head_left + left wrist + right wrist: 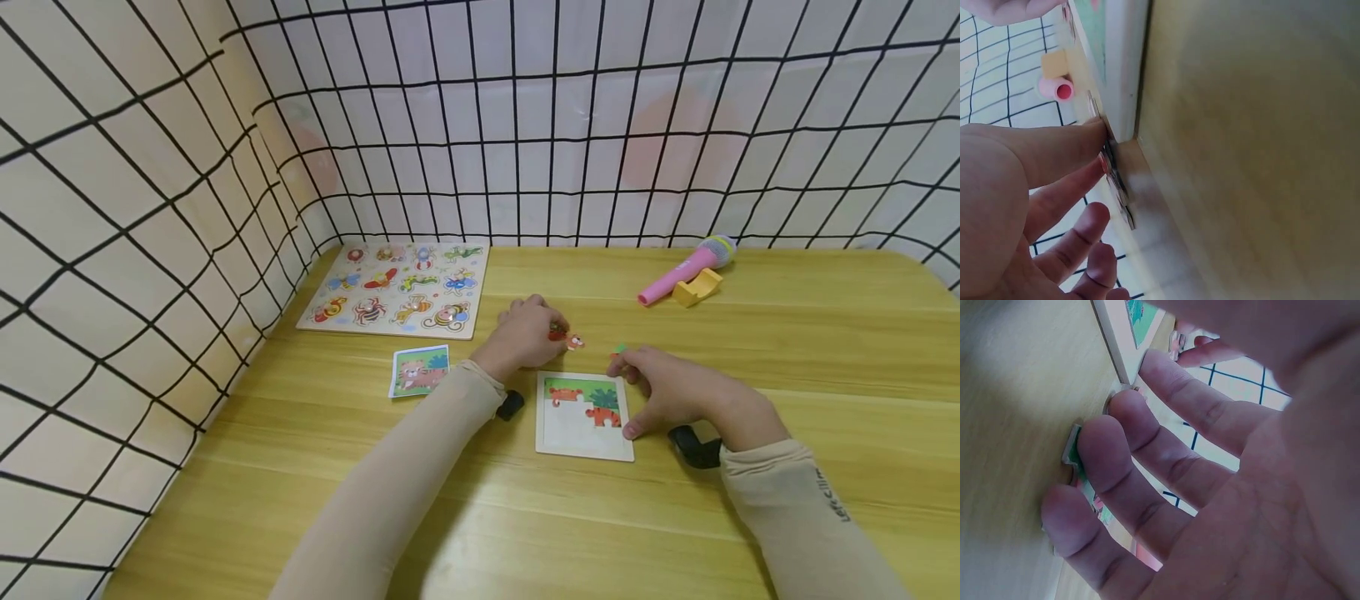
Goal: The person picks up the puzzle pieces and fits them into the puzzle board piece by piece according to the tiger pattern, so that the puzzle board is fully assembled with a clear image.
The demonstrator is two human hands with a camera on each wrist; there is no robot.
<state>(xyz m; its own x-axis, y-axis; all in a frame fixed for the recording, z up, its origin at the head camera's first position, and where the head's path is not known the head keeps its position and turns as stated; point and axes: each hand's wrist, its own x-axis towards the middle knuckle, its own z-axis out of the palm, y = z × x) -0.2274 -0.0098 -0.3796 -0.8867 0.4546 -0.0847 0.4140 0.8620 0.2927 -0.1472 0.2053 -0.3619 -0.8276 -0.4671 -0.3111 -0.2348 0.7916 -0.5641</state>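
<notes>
- The left hand, at frame centre, has its fingers on loose orange puzzle pieces on the counter; whether it pinches one I cannot tell.
- The right hand rests relaxed fingers over a green piece at the puzzle tray's upper right corner.
- Risk: either hand could nudge the tray and shift its seated tiger pieces.

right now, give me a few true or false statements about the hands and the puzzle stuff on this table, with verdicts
1. The left hand touches loose puzzle pieces beyond the puzzle tray. True.
2. The puzzle tray is completely filled. False: only its upper part holds pieces; the rest is bare.
3. The right hand rests at the tray's right edge. True.
4. The pink toy microphone lies inside the tray. False: it lies apart, far right.
5. A picture card lies left of the tray. True.
</notes>
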